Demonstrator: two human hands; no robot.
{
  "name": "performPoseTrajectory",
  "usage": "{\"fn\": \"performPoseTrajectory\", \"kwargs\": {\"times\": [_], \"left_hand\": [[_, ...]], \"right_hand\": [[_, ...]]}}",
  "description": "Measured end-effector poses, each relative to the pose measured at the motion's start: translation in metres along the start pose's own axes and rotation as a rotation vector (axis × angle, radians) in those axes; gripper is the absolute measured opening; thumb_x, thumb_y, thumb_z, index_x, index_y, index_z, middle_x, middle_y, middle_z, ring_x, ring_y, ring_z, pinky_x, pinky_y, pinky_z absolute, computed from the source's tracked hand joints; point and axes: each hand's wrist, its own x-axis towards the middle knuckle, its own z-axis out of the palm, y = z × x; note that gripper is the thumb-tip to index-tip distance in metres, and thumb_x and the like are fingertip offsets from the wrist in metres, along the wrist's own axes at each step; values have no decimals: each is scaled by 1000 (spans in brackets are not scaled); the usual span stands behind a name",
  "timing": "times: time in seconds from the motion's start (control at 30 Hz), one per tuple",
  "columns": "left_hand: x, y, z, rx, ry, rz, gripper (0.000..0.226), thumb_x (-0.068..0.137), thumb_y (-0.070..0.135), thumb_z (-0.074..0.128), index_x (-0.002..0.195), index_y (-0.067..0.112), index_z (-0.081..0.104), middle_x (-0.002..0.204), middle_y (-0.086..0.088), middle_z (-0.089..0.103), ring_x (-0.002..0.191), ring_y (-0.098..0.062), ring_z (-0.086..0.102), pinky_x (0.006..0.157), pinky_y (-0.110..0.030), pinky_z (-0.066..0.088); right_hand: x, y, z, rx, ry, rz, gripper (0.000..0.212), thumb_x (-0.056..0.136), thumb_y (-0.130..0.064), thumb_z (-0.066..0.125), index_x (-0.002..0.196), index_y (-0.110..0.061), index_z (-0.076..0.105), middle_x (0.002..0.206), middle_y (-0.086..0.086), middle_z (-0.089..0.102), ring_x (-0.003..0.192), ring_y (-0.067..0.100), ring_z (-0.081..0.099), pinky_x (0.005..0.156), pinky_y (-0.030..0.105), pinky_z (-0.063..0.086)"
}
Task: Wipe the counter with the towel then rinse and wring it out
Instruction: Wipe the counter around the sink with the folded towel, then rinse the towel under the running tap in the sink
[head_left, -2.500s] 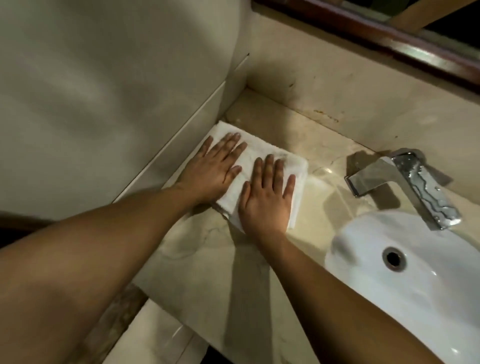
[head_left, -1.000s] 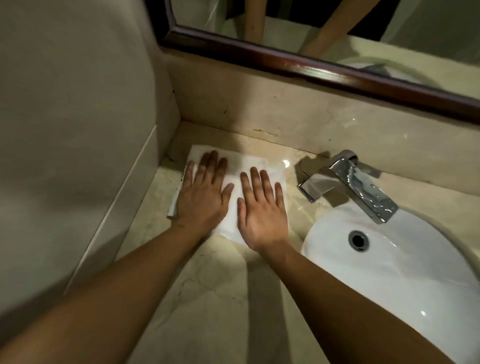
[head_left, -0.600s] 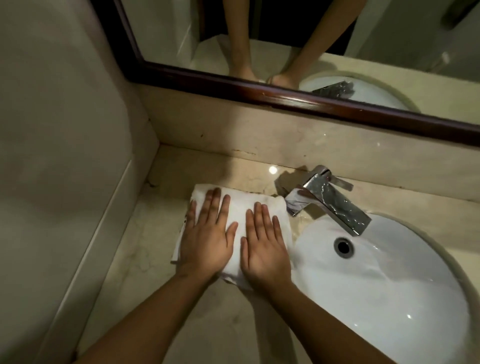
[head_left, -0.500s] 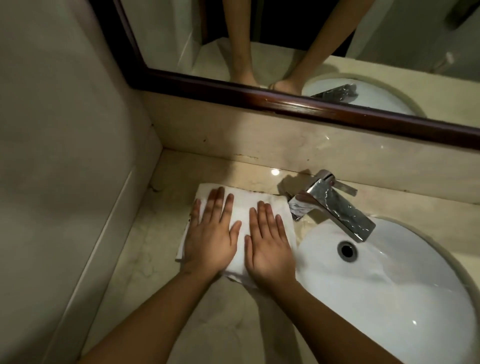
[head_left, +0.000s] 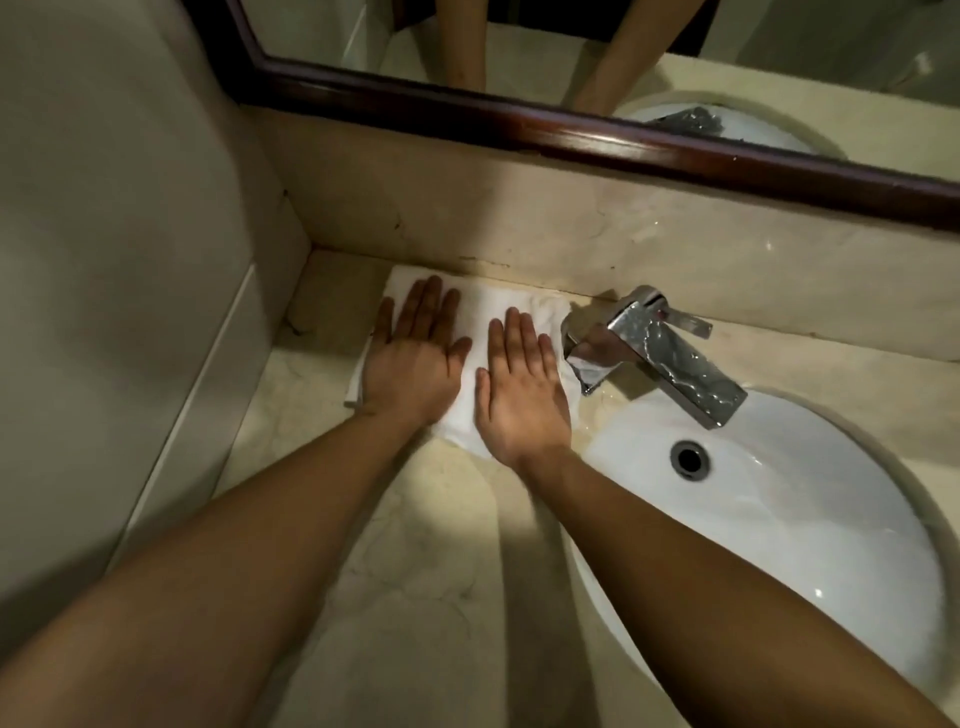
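the left hand (head_left: 410, 364) and right hand (head_left: 522, 392) lie flat, fingers spread and gripping nothing, pressing the white folded cloth towel (head_left: 480, 322) onto the beige marble counter (head_left: 415, 545) against the back wall, probably for wiping pressure. the chrome square faucet (head_left: 654, 348) blocks travel rightward, beside the white oval sink (head_left: 779, 519).

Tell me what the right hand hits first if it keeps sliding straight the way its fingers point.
Likely the backsplash. The right hand lies flat on the towel, fingers aimed at the back wall; the faucet sits just to its right and would probably be missed.
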Motion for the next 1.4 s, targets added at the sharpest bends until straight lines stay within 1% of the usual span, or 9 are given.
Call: {"fn": "performPoseTrajectory", "kwargs": {"times": [0.17,0.37,0.7,0.8,0.9,1.0,1.1,1.2,1.4], "left_hand": [[-37,4,1,-24,36,-19,71,104,51,9,165,16,18,174,-8,17,161,-22,11,130,-49,6],[-100,17,8,-4,18,-52,69,107,53,4,167,17,2,175,-8,2,162,-23,-2,130,-52,4],[-169,32,9,-21,19,-11,70,107,49,18,165,12,17,173,-13,16,161,-27,13,129,-55,12],[-166,31,5,-75,0,-14,70,105,50,22,163,11,25,171,-14,23,159,-28,20,127,-58,17],[-167,34,-2,-146,25,-49,66,101,48,32,155,11,44,164,-16,39,153,-32,36,124,-61,26],[-174,37,-4,-216,119,-103,48,100,38,55,138,11,63,150,-17,57,139,-37,53,118,-59,38],[-180,46,-10,-233,124,-194,42,93,35,73,130,16,69,140,-12,64,128,-35,56,108,-54,44],[-178,59,-18,-224,93,-300,39,92,37,72,128,23,69,130,-6,62,116,-31,51,94,-49,45],[-170,78,-28,-385,19,-428,42,96,32,67,137,23,62,132,-6,52,119,-29,50,94,-45,43]], "right_hand": [[-36,-9,3,3,10,7,64,109,-35,23,165,-7,16,175,14,8,163,24,1,132,45,4],[-98,-10,4,-13,-38,-17,64,110,-38,20,166,-9,12,175,12,3,162,25,-4,132,46,5],[-172,-14,-5,48,-99,-37,63,110,-39,25,166,-10,18,174,10,7,162,26,1,131,45,5],[-161,-8,-22,103,-55,-42,54,109,-37,38,156,-12,45,167,12,37,156,29,30,127,47,28],[-131,5,-36,116,58,-41,37,103,-31,54,134,-12,64,145,13,60,135,32,53,104,47,50],[-100,17,-44,109,24,21,44,101,-35,57,140,-13,59,148,12,56,138,34,47,107,48,45],[-84,29,-46,112,-127,52,54,101,-45,56,147,-18,55,147,7,57,138,31,47,110,47,38],[-78,38,-46,166,-150,80,55,98,-52,61,143,-20,59,143,4,60,135,30,48,108,46,38],[-80,48,-42,321,-114,127,53,90,-45,74,136,-19,66,135,8,64,131,32,48,105,41,43]]}}
